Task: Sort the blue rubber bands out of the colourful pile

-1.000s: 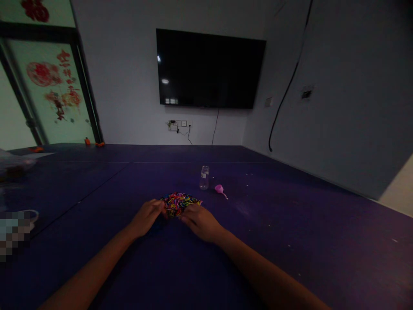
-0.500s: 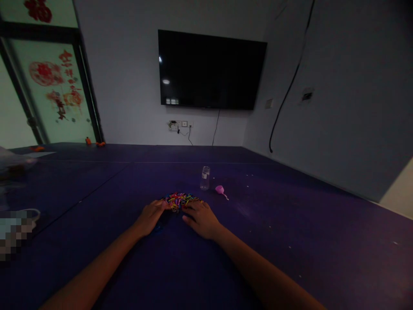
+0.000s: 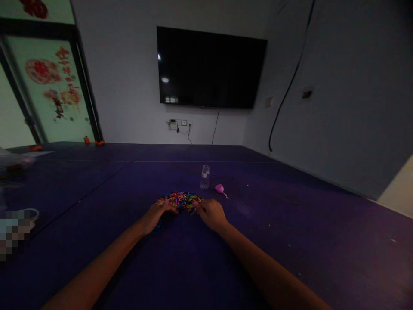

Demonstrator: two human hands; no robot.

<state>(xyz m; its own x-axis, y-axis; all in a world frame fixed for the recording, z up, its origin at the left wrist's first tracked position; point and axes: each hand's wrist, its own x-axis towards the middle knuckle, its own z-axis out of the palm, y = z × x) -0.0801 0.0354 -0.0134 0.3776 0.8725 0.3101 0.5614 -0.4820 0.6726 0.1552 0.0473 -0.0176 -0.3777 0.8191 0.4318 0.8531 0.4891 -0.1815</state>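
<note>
Presently, I observe a heap of small multicoloured pieces (image 3: 182, 199) on the purple surface (image 3: 193, 267), between left hand (image 3: 155, 216) and right hand (image 3: 212, 213). Both touch its edges, fingers partly curled; whether they grip any piece, I cannot tell. Beyond, a clear bottle (image 3: 204, 177) stands upright near a pink item (image 3: 220, 188).

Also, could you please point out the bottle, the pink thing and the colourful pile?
Bottle (image 3: 204, 181), head view, clear side below label.
Pink thing (image 3: 220, 188), head view, its wide part.
Colourful pile (image 3: 183, 199), head view, its middle.
</note>
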